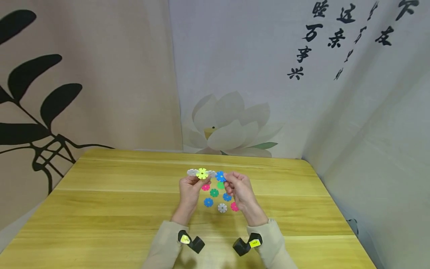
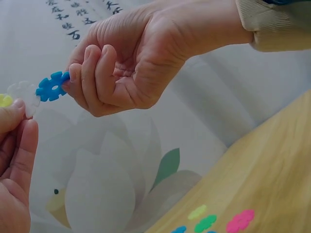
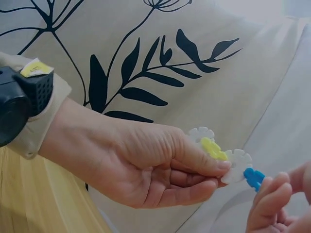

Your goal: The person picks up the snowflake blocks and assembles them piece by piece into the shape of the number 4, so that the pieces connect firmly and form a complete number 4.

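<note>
Discs, 11 visible tot. Row at hands, 4: 2 white discs (image 1: 192, 172) (image 1: 212, 174), 1 yellow disc (image 1: 202, 173), 1 blue disc (image 1: 220, 176). On table (image 1: 111, 194), 7 vis.: 2 pink discs (image 1: 205, 187) (image 1: 234, 206) (1 far L, 1 near R), 2 blue discs (image 1: 208, 202) (image 1: 227, 197) (1 L, 1 R), 1 dk-green disc (image 1: 214, 192) mid, 1 lt-green disc (image 1: 220, 185) far, 1 white disc (image 1: 222, 208) near. Any fully behind R hand (image 1: 241, 188): can't tell. Hands: 2, incl. L hand (image 1: 190, 191). Sleeves (image 1: 166, 243): 2. Wrist cams (image 1: 198, 244) (image 1: 240, 247): 2, w/ 1 yellow label (image 1: 254, 243) ea. Tables: 1.
</note>
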A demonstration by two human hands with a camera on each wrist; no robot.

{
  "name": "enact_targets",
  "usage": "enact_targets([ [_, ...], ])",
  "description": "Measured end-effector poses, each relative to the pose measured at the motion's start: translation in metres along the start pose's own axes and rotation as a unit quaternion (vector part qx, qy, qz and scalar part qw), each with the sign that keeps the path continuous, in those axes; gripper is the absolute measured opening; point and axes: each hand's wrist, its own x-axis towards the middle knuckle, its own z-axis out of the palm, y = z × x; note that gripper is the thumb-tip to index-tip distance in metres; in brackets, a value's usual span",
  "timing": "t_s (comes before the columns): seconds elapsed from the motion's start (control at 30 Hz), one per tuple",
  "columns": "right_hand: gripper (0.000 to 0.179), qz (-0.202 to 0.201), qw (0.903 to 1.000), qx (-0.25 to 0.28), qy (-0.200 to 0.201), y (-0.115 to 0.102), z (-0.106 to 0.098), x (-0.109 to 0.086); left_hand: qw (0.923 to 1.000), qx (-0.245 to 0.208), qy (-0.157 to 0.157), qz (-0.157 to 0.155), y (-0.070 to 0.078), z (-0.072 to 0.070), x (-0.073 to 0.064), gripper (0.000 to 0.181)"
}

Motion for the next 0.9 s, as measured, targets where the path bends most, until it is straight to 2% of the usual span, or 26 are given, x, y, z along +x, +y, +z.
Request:
enact_targets([
  [0.1, 0.026, -0.003, 1.0000, 0.007, 0.001, 0.001, -0.001, 0.000, 1.0000, -0.006, 0.001, 0.001, -0.001, 0.001, 0.000, 0.024],
  [0.27, 0.026, 0.002, 0.9998, -0.012, -0.018, 0.000, -0.008, 0.002, 0.9996, 0.011, -0.011, 0.022, -0.004, 0.000, 0.001, 0.009],
  [0.4, 0.026, 0.004, 0.9988, -0.032, -0.038, -0.003, -0.012, 0.004, 0.9995, 0.017, -0.014, 0.025, -0.004, 0.000, 0.001, 0.008],
  [0.57, 0.027, 0.004, 0.9985, -0.024, -0.049, 0.000, -0.010, 0.002, 0.9999, 0.014, 0.003, 0.008, -0.005, -0.001, 0.002, 0.011],
  [0.73, 0.029, 0.009, 0.9994, -0.001, -0.033, 0.009, -0.003, -0.002, 0.9990, 0.033, 0.028, -0.002, -0.007, -0.004, 0.002, 0.003],
  [0.9, 0.030, 0.008, 0.9996, 0.011, -0.026, 0.013, 0.001, -0.003, 0.9981, 0.043, 0.044, -0.006, -0.007, -0.004, 0.002, 0.010],
])
